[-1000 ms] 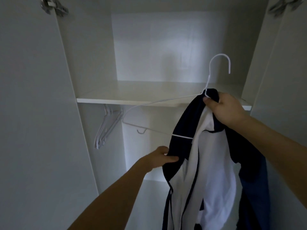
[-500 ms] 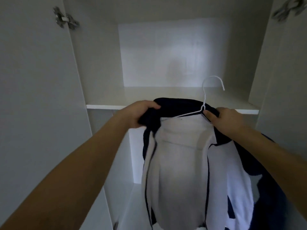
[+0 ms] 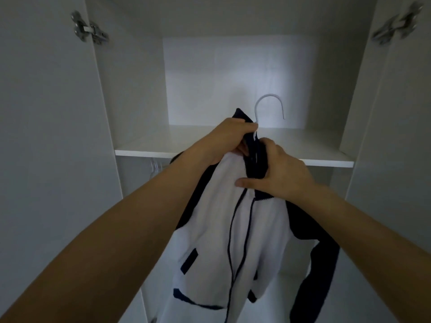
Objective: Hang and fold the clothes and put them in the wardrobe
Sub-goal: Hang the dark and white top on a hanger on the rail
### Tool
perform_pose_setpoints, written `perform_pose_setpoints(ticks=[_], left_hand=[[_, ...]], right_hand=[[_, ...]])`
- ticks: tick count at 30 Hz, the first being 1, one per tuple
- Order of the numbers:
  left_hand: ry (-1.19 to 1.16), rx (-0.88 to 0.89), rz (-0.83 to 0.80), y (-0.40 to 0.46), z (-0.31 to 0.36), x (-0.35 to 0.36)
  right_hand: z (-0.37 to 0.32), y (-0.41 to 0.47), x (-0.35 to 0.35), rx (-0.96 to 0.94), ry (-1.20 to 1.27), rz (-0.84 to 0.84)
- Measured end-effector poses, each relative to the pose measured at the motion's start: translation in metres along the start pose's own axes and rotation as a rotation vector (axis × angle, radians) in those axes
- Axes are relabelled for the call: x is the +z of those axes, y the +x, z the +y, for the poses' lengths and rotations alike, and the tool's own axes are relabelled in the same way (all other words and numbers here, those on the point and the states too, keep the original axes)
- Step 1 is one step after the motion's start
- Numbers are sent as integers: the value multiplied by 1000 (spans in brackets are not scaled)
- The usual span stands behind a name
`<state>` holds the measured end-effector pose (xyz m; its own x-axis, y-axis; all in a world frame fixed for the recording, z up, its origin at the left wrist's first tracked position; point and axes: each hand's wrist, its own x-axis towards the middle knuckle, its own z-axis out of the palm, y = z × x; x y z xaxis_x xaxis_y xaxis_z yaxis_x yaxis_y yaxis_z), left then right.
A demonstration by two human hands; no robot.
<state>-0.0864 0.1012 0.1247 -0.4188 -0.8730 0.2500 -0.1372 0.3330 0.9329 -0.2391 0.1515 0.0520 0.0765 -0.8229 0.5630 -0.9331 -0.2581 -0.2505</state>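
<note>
Fingers of the left hand (image 3: 227, 138) and right hand (image 3: 283, 173) clench the dark collar of a white zip jacket with navy sleeves (image 3: 224, 229) on a white wire hanger (image 3: 268, 106), before the white wardrobe shelf (image 3: 149, 145) at twelve o'clock.

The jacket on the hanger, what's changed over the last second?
The left hand moved up from the jacket's lower edge to grip the collar beside the hanger neck, pulling the jacket over the hanger. The right hand keeps gripping the collar. Hanger still unhung.
</note>
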Motion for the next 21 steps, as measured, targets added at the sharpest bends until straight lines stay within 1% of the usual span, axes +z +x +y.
perform_pose_setpoints(ticks=[2, 3, 4, 5, 6, 7, 8, 9, 10, 11, 12, 13, 14, 17, 18, 21], left_hand=[[-3, 28, 62, -3, -2, -7], [-8, 66, 133, -7, -8, -10], [-13, 144, 240, -14, -21, -11], [7, 273, 375, -25, -41, -7], [92, 430, 511, -41, -69, 2], [245, 556, 580, -61, -100, 17], [432, 626, 556, -80, -132, 34], [614, 643, 454, -95, -165, 53], [744, 579, 329, -104, -193, 71], [775, 455, 255, -108, -216, 87], [721, 315, 242, -109, -229, 99], [621, 217, 260, -107, -237, 105], [526, 192, 284, -103, -239, 108], [345, 291, 397, -90, -232, 113], [279, 299, 432, -86, -226, 115], [163, 275, 441, -76, -204, 126]], right_hand=[[1, 6, 7, 32, 12, 62], [2, 9, 9, 69, 28, 105], [3, 13, 9, 112, 53, 127], [5, 16, 10, 147, 84, 123], [5, 19, 11, 175, 125, 103], [5, 21, 12, 202, 176, 81], [3, 23, 12, 226, 229, 65], [1, 25, 13, 244, 276, 52], [0, 27, 13, 255, 312, 42], [-1, 29, 12, 261, 334, 36], [-1, 29, 11, 267, 347, 38], [-1, 29, 8, 272, 356, 49], [0, 27, 5, 279, 366, 64], [5, 18, -7, 299, 417, 119], [7, 14, -11, 308, 435, 142], [9, 3, -22, 354, 493, 208]])
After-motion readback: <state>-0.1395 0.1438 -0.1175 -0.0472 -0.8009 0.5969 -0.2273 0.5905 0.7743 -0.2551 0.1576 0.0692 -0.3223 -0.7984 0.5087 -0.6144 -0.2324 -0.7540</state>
